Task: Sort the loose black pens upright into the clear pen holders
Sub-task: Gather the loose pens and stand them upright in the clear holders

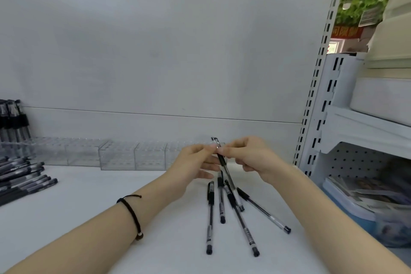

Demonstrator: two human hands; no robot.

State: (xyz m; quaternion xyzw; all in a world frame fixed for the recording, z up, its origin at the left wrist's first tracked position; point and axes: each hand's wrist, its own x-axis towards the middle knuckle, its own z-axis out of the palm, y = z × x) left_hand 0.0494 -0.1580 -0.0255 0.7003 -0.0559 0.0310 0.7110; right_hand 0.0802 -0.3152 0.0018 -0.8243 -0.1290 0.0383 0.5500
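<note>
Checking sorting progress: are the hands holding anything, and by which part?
The left hand and right hand both pinch one black pen near its upper end, by the clip.

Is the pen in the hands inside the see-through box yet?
No, it is out. The left hand and right hand pinch the pen, tilted, above the table, in front of the clear pen holders.

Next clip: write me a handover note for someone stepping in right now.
Hands: left hand and right hand both pinch one pen, tilted, in front of the holders.
Done: some upright pens stand in the far-left holder.
Left: this pen, four loose pens lying below the hands, and the pile at left. The other holders look empty.
</note>
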